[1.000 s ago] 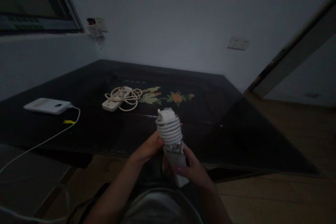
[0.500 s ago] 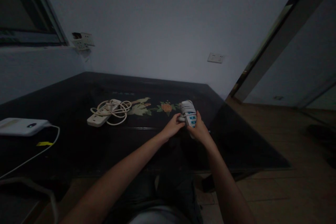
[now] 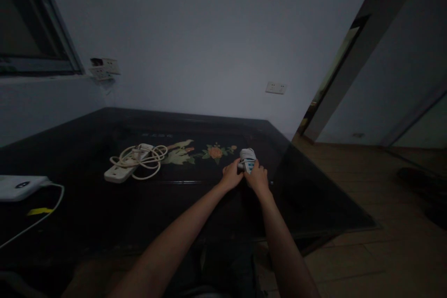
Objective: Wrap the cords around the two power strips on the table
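Observation:
Both hands are on a white power strip (image 3: 249, 165) with blue socket faces, its cord (image 3: 247, 153) wound around the far end. My right hand (image 3: 257, 177) is closed around the near end of the strip and covers part of its sockets. On the strip's left side, my left hand (image 3: 232, 174) is closed on a grey plug (image 3: 240, 166) at the end of the cord. The undersides of the fingers are hidden.
A second white power strip (image 3: 117, 174) lies on the dark table (image 3: 195, 216) at left, its loose cord (image 3: 153, 154) looped over it. Farther left are a white device (image 3: 21, 188) with a cable and a yellow tag (image 3: 39, 211). A wall socket (image 3: 275, 87) is behind.
The camera view has shifted, so the table sits lower and a little farther left. My right hand has turned over the strip and now hides more of its sockets.

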Demonstrator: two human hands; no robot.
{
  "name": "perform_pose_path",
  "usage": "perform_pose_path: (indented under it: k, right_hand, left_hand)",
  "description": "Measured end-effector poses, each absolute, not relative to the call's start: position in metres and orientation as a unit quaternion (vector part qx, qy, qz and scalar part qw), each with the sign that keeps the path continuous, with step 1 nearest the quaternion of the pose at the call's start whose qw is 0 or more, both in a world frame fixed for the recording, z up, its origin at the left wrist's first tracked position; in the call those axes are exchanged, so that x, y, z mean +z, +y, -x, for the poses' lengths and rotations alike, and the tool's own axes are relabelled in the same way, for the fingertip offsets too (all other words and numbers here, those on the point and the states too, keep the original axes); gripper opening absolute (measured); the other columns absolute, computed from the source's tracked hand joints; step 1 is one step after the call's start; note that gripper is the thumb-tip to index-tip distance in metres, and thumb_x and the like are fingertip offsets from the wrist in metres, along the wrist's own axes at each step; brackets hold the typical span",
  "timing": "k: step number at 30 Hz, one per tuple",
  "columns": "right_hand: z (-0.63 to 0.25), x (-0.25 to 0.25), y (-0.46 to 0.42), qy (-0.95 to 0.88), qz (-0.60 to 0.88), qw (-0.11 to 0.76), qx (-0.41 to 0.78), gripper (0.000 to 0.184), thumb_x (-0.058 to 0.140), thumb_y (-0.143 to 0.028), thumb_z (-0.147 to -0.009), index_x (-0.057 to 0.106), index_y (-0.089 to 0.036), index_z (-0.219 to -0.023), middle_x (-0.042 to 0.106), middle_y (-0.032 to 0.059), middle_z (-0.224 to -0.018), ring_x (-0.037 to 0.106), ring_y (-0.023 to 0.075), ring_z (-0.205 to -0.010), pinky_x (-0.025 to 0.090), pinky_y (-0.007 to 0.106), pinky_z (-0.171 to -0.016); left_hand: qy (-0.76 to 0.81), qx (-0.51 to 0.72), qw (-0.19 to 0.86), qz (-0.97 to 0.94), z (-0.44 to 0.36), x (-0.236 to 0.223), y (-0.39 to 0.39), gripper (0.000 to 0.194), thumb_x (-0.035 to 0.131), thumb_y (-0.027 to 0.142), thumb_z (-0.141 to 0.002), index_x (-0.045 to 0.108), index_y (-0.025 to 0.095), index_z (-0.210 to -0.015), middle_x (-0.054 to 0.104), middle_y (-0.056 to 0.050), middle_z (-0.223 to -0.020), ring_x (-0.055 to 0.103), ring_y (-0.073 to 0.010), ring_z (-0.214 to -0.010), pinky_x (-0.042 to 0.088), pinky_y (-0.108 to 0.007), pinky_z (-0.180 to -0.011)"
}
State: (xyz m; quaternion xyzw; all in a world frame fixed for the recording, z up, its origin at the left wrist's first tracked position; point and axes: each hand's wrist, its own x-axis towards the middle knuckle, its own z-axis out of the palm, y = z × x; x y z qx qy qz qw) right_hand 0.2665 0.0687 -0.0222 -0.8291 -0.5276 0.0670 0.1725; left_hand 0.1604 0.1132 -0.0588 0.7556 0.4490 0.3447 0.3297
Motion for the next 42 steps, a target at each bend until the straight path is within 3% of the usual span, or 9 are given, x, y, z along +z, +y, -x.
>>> perform_pose_path:
  k: [6,11,17,23,30,38,42]
  right_hand:
    - [-0.269,-0.028,0.065,-0.518,0.826,0.210,0.073,0.073,0.053,-0.041,-0.083,0.027,-0.012,-0.145,0.050,0.0223,-0.127,0.047,0.0353,-0.119,0.040,0.046,-0.092]
    - [-0.282,-0.034,0.065,-0.528,0.800,0.270,0.088,0.070,0.049,-0.051,-0.084,0.034,-0.016,-0.142,0.051,0.0190,-0.129,0.050,0.0307,-0.118,0.040,0.039,-0.093]
    - [-0.292,-0.038,0.068,-0.525,0.764,0.369,0.069,0.065,0.052,-0.046,-0.082,0.042,-0.011,-0.136,0.054,0.0188,-0.125,0.051,0.0295,-0.117,0.040,0.037,-0.094]
    - [-0.296,-0.036,0.070,-0.505,0.713,0.487,0.017,0.050,0.050,-0.037,-0.081,0.053,-0.011,-0.123,0.058,0.0174,-0.114,0.054,0.0277,-0.106,0.041,0.041,-0.092]
    - [-0.292,-0.029,0.068,-0.528,0.634,0.565,-0.008,0.033,0.048,-0.027,-0.078,0.060,-0.014,-0.106,0.060,0.0130,-0.103,0.057,0.0238,-0.097,0.046,0.038,-0.083]
    - [-0.284,-0.022,0.061,-0.551,0.586,0.593,-0.039,0.031,0.048,-0.024,-0.079,0.059,-0.016,-0.107,0.059,0.0100,-0.099,0.056,0.0226,-0.092,0.048,0.038,-0.079]
    - [-0.272,-0.020,0.056,-0.583,0.566,0.582,-0.037,0.032,0.047,-0.025,-0.082,0.057,-0.018,-0.112,0.059,0.0094,-0.100,0.056,0.0230,-0.093,0.047,0.041,-0.082]
  left_hand:
    - [0.434,0.333,0.295,-0.784,-0.157,-0.065,0.114,0.057,0.058,0.019,-0.077,0.048,0.020,-0.133,0.052,-0.009,-0.138,0.046,-0.0257,-0.127,0.028,-0.043,-0.108]
    - [0.413,0.340,0.281,-0.797,-0.156,-0.069,0.112,0.060,0.058,0.017,-0.077,0.046,0.019,-0.136,0.048,-0.011,-0.141,0.040,-0.0251,-0.132,0.027,-0.041,-0.110]
    - [0.400,0.372,0.283,-0.788,-0.154,-0.071,0.111,0.064,0.059,0.016,-0.074,0.044,0.019,-0.137,0.042,-0.014,-0.143,0.039,-0.0277,-0.132,0.029,-0.043,-0.109]
    - [0.375,0.440,0.287,-0.764,-0.155,-0.071,0.113,0.060,0.056,0.006,-0.071,0.048,0.015,-0.129,0.050,-0.013,-0.129,0.045,-0.0227,-0.123,0.034,-0.037,-0.107]
    - [0.355,0.502,0.294,-0.732,-0.151,-0.069,0.110,0.047,0.052,0.001,-0.071,0.054,0.016,-0.116,0.056,-0.011,-0.114,0.053,-0.0220,-0.111,0.039,-0.041,-0.101]
    - [0.336,0.564,0.275,-0.702,-0.140,-0.026,0.106,0.043,0.052,0.001,-0.074,0.055,0.020,-0.113,0.060,-0.007,-0.112,0.058,-0.0197,-0.105,0.045,-0.038,-0.094]
    - [0.323,0.587,0.228,-0.707,-0.090,0.006,0.110,0.043,0.052,0.004,-0.077,0.055,0.022,-0.115,0.060,-0.007,-0.112,0.057,-0.0193,-0.106,0.044,-0.037,-0.095]
